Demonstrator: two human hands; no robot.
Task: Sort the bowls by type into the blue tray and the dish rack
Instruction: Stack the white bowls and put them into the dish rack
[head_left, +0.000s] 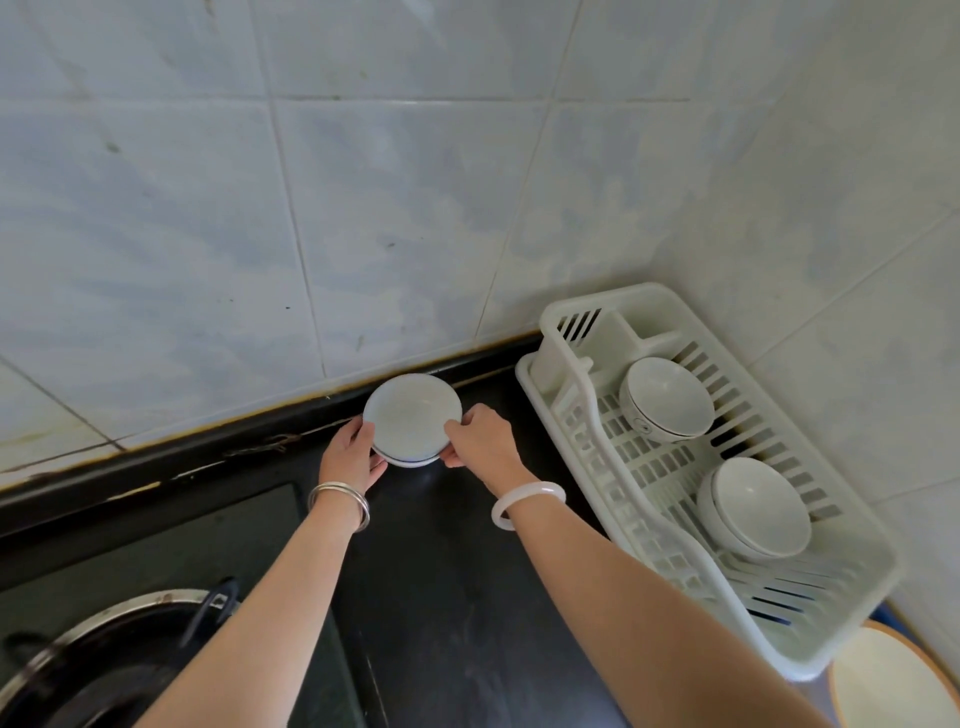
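A shallow white bowl (413, 413) is tilted up at the back of the black counter, above another white dish with a blue rim (410, 461). My left hand (353, 454) grips its left edge and my right hand (480, 441) grips its right edge. The white plastic dish rack (582, 322) stands to the right in the corner. Two deep white bowls lie in it, one at the back (667, 397) and one nearer (756, 506). A bit of blue, which may be the blue tray (891, 616), shows under the rack's near end.
A tiled wall (363, 208) rises right behind the counter (441, 571) and on the right side. A gas stove with a dark pot (93, 660) sits at the lower left. A cream dish with an orange rim (883, 675) lies at the lower right.
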